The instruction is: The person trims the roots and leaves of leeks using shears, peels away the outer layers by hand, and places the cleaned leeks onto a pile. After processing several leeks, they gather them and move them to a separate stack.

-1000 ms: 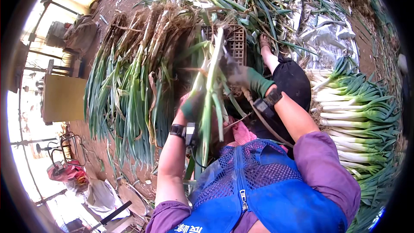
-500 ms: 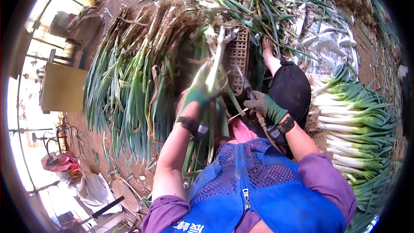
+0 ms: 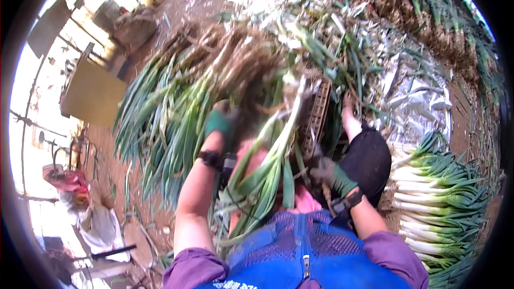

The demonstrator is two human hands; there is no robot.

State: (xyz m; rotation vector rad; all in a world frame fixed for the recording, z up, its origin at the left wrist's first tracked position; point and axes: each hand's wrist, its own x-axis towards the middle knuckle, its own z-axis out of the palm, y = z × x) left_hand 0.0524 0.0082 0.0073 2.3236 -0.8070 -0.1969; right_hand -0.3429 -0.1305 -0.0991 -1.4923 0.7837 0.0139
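My left hand [image 3: 218, 121], in a green glove with grey fingertips, is at the edge of a pile of untrimmed leeks [image 3: 176, 112] with brown roots. Blur hides whether its fingers grip any. My right hand [image 3: 333, 175], gloved alike, is closed round an air gun [image 3: 317, 152], whose nozzle points up beside a brown plastic crate [image 3: 317, 112]. A leek [image 3: 278, 150] with a pale stem leans against the crate, its green leaves falling toward my lap, and neither hand is on it.
Cleaned white-stemmed leeks [image 3: 423, 198] lie in a row at right. Leaf scraps and white sheeting [image 3: 417, 96] cover the ground ahead. More untrimmed leeks [image 3: 444, 32] stand at the far right. A yellowish board [image 3: 93, 93] is at left. My bent leg [image 3: 367, 155] is beside the crate.
My left hand has let go of the leek and moved left to the untrimmed pile. The leek now rests against the crate. My right hand keeps the air gun. The view has shifted.
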